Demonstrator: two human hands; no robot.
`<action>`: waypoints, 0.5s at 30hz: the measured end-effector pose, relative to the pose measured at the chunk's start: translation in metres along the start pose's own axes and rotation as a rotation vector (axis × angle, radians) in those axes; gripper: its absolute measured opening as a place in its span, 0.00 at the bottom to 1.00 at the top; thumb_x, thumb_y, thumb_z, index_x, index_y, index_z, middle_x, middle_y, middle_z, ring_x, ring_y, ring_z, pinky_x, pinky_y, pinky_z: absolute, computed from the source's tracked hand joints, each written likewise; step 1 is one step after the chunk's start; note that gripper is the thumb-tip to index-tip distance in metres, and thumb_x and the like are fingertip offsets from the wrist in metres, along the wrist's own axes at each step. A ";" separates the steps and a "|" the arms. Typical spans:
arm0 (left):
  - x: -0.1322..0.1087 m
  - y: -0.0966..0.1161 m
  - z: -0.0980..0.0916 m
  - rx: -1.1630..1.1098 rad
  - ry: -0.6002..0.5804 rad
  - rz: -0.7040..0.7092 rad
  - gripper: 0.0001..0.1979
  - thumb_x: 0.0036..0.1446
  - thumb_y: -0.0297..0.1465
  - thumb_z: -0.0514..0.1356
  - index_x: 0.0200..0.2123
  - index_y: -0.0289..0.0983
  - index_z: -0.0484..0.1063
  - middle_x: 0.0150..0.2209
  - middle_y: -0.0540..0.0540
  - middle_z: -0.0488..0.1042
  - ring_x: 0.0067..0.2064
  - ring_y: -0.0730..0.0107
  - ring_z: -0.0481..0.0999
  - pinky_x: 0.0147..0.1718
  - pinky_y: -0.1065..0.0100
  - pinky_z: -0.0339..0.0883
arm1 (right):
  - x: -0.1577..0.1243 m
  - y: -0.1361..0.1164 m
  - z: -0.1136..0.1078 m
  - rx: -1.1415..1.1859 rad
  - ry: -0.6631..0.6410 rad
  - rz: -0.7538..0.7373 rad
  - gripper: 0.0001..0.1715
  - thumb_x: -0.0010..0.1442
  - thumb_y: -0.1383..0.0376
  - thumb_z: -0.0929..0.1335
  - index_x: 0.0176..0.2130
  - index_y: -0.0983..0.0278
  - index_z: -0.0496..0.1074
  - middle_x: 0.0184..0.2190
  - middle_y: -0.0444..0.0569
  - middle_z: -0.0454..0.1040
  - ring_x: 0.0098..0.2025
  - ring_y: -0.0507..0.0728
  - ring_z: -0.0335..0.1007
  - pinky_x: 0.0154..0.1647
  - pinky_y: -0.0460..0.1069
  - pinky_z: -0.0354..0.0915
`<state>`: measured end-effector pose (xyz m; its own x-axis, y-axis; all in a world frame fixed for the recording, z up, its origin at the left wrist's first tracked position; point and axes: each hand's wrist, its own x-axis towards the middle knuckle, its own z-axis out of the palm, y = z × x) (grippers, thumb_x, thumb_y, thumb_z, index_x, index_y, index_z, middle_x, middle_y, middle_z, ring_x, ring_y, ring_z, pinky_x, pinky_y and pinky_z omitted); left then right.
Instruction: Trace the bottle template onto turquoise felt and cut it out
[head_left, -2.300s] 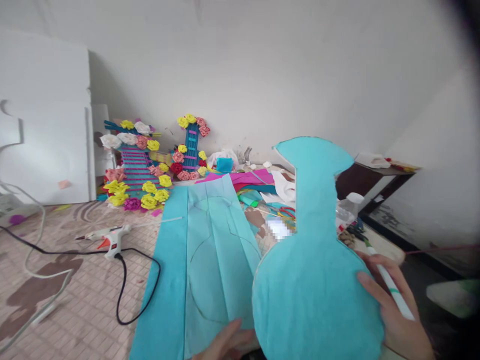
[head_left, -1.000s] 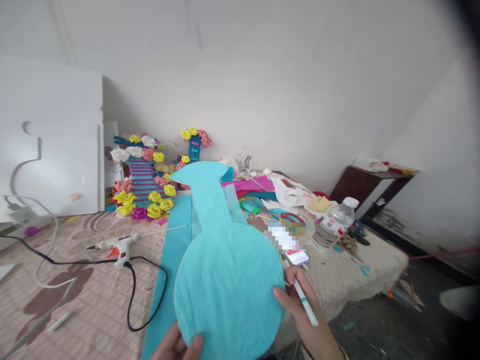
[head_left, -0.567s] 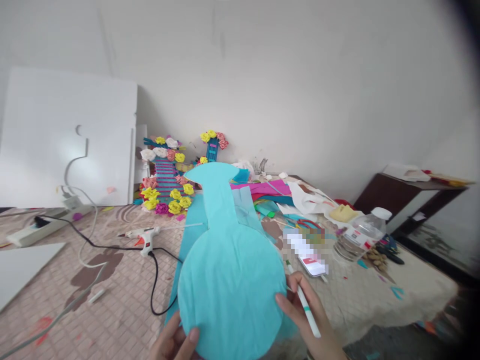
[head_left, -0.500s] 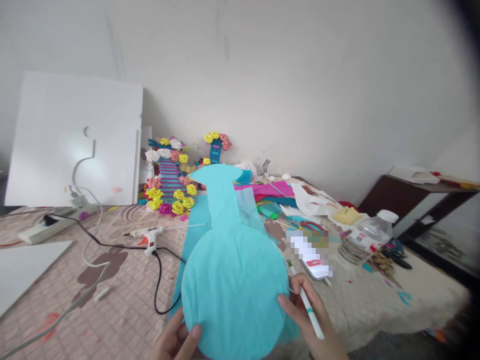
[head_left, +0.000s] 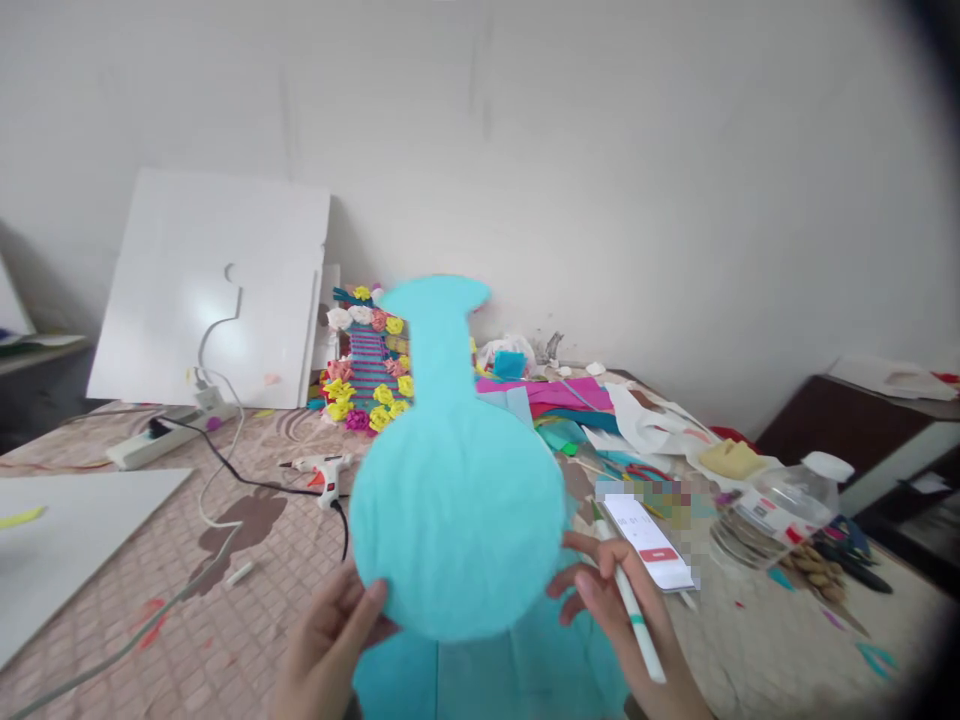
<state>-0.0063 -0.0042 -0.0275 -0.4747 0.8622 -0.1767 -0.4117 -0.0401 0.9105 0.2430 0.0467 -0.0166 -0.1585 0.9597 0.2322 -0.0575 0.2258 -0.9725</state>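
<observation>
A turquoise cut-out (head_left: 457,500) with a round body and a long flared neck is raised above the table. My left hand (head_left: 330,640) grips its lower left edge, thumb on the front. My right hand (head_left: 622,620) pinches its right edge while also holding a white pen (head_left: 634,610) with a green band. Below the cut-out lies a turquoise paper sheet (head_left: 510,670), mostly hidden.
A glue gun (head_left: 322,468) with a black cord lies to the left, near a power strip (head_left: 161,440) and white foam boards (head_left: 217,290). Paper-flower crafts (head_left: 367,370) stand behind. A phone (head_left: 649,540), a water bottle (head_left: 780,500) and coloured paper scraps (head_left: 555,395) lie to the right.
The cut-out was swung from the right to the middle, lowered over the paper sheet, then lifted off it. The view has turned left, and both hands stay on the cut-out's edges.
</observation>
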 end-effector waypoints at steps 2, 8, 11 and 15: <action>0.027 0.021 -0.010 -0.057 0.079 0.109 0.23 0.31 0.37 0.70 0.34 0.39 0.69 0.27 0.53 0.75 0.27 0.72 0.73 0.26 0.72 0.72 | 0.001 0.000 0.002 0.091 -0.014 -0.010 0.13 0.58 0.59 0.62 0.30 0.60 0.51 0.44 0.52 0.66 0.30 0.56 0.70 0.24 0.51 0.66; 0.142 0.083 -0.029 0.008 0.193 0.345 0.08 0.46 0.28 0.60 0.33 0.38 0.66 0.30 0.52 0.69 0.28 0.75 0.71 0.33 0.67 0.71 | -0.006 0.000 -0.005 -0.011 0.030 0.004 0.12 0.59 0.59 0.62 0.29 0.61 0.53 0.44 0.53 0.67 0.28 0.54 0.70 0.26 0.50 0.67; 0.196 0.101 -0.038 0.070 0.310 0.346 0.09 0.53 0.23 0.55 0.39 0.35 0.64 0.31 0.51 0.66 0.27 0.78 0.69 0.29 0.69 0.69 | -0.014 0.000 -0.014 -0.056 0.072 0.010 0.12 0.58 0.58 0.62 0.29 0.61 0.54 0.43 0.52 0.69 0.26 0.53 0.69 0.25 0.50 0.68; 0.240 0.108 -0.054 0.183 0.321 0.303 0.11 0.56 0.29 0.55 0.43 0.33 0.64 0.37 0.47 0.68 0.31 0.74 0.69 0.26 0.69 0.67 | -0.022 0.012 -0.038 -0.053 0.153 0.027 0.13 0.55 0.57 0.65 0.29 0.61 0.57 0.40 0.52 0.72 0.25 0.55 0.71 0.23 0.50 0.68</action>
<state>-0.2068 0.1711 0.0085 -0.7802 0.6250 0.0268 -0.0876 -0.1516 0.9846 0.2834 0.0350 -0.0338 -0.0067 0.9789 0.2041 -0.0023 0.2041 -0.9790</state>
